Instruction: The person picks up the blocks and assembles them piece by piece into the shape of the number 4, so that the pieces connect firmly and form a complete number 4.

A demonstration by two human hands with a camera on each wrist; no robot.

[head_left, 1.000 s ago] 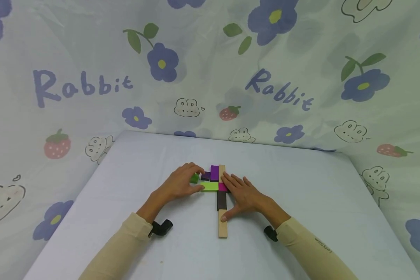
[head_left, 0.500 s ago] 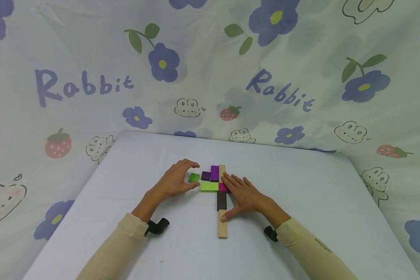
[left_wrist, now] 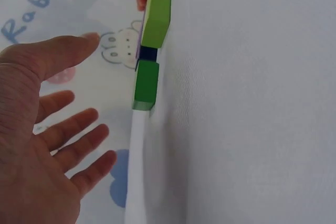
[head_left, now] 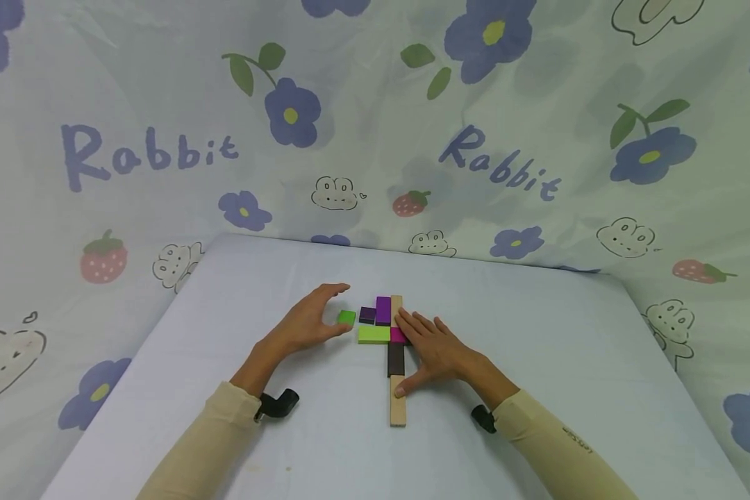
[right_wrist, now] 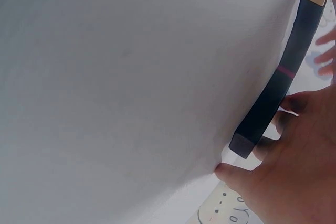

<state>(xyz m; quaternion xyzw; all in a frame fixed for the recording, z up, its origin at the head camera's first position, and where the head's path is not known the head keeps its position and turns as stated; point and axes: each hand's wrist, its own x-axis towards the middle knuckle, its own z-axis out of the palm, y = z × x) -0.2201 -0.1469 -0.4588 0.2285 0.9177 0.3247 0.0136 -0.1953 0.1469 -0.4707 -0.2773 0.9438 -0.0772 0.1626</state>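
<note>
Down the middle of your table point(head_left: 537, 333), a column of blocks point(head_left: 396, 359) runs toward you, your right hand point(head_left: 437, 354) over its right side. A crosswise block point(head_left: 373, 336) joins the column from the left. Behind that, leftward from the column, come a lengthwise block point(head_left: 383, 311), a short block point(head_left: 367, 315) and, slightly apart, an end block point(head_left: 346, 317), your left hand point(head_left: 306, 323) just left of it. Behind everything hangs a cloth point(head_left: 375, 139).

Plain wooden blocks point(head_left: 398, 411), smooth coloured blocks point(head_left: 374, 335), matt white cloth point(head_left: 537, 319)
</note>
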